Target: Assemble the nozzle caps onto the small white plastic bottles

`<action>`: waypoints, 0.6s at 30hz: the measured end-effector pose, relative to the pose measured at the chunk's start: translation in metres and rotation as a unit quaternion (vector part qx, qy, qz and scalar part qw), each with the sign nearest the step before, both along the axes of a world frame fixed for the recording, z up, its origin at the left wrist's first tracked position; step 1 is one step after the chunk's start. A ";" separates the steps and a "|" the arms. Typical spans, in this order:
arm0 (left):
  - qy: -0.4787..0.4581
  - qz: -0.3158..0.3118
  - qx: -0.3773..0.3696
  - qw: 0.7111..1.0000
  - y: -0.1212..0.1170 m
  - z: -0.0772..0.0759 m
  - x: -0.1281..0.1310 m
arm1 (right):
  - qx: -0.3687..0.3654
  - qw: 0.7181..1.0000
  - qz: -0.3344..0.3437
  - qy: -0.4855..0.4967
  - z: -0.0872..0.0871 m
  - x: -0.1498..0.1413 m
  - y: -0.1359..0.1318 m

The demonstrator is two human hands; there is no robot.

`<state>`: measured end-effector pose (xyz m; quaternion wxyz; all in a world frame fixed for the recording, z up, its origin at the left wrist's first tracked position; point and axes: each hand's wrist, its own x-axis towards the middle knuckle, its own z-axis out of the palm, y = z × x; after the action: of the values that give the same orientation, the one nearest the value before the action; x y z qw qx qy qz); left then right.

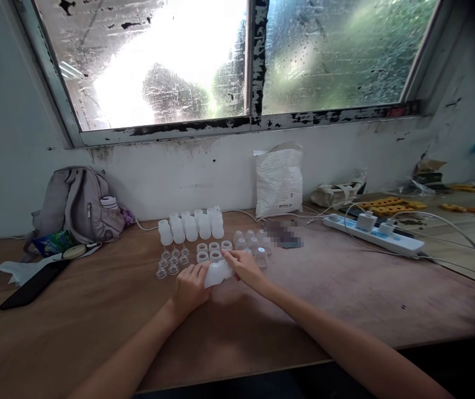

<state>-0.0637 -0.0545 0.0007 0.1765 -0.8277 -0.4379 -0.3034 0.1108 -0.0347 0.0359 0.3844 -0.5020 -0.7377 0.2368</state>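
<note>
A translucent white baby bottle (217, 274) lies tilted between my two hands, just above the table's middle. My left hand (190, 285) is wrapped round its left end. At the other end my right hand (243, 267) grips it with fingers closed; its far end is partly hidden. Right behind the bottle stand white collar rings (202, 257) in short rows. Clear silicone nipples (173, 269) sit to the left of the rings, and clear dome caps (261, 257) to the right. Several more white bottles (191, 228) stand upright in rows farther back.
A grey backpack (81, 205) leans on the wall at left, near a black phone-like slab (33, 285). A white plastic bag (279, 180) stands against the wall. On the right lie a power strip (399, 244) with cables and yellow parts (391, 205). The table's front edge (262, 369) is close.
</note>
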 end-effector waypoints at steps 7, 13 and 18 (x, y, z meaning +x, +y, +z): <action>-0.126 -0.030 -0.130 0.983 -0.009 -0.007 0.011 | 0.070 0.997 0.004 0.043 -0.012 0.004 0.010; -0.173 -0.050 -0.221 0.959 -0.016 0.007 0.013 | 0.116 0.993 0.016 0.029 -0.007 0.006 0.005; -0.235 -0.075 -0.312 0.918 -0.016 0.011 0.017 | 0.164 0.985 0.048 0.022 -0.004 0.011 0.003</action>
<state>-0.0464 -0.0702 0.0119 -0.2218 -0.7762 -0.4755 -0.3496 0.1216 -0.0317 0.0319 0.4658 -0.3911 -0.7810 0.1416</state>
